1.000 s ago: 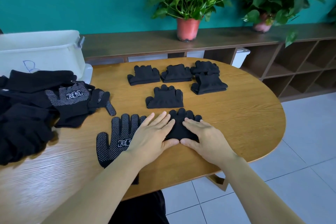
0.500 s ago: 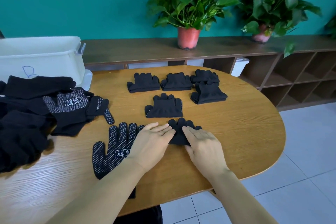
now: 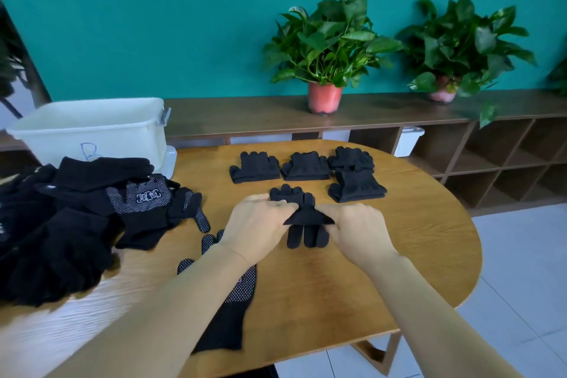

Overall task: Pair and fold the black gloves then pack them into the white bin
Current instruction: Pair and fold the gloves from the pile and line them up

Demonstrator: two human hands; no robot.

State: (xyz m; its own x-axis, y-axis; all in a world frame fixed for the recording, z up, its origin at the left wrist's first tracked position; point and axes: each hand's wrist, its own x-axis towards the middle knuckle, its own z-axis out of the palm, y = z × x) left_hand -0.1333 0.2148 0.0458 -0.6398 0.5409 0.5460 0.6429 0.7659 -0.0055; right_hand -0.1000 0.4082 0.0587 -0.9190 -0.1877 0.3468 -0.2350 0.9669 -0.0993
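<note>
— Which container is taking the gloves, and what is lying in it?

— The white bin [image 3: 92, 132] is standing at the far left of the table [image 3: 399, 248], with a blue letter B showing on its near wall. You are seeing it from the side, so its inside is hidden and its contents cannot be told.

— Is any other container showing?

— A smaller white box [image 3: 409, 139] is sitting in a cubby of the wooden shelf [image 3: 460, 144] behind the table. Its contents are hidden too.

— What are the hands doing?

— Your left hand [image 3: 257, 224] and right hand [image 3: 359, 230] are both pinching the glove bundle [image 3: 307, 235] at mid-table. Your fingers are curling over its upper fold from either side, and its finger ends are pointing back toward you.

— Where are the other gloves lying?

— All of them are lying outside the bin. A far row of folded pairs [image 3: 306, 166] is sitting three across, a fourth folded pair [image 3: 357, 189] is lying just in front of the row's right end, and a fifth folded pair [image 3: 291, 193] is peeking out just behind your knuckles. The loose glove pile [image 3: 61, 209] is spreading in front of the bin, and a dotted glove [image 3: 233, 301] is lying flat under your left forearm.
</note>
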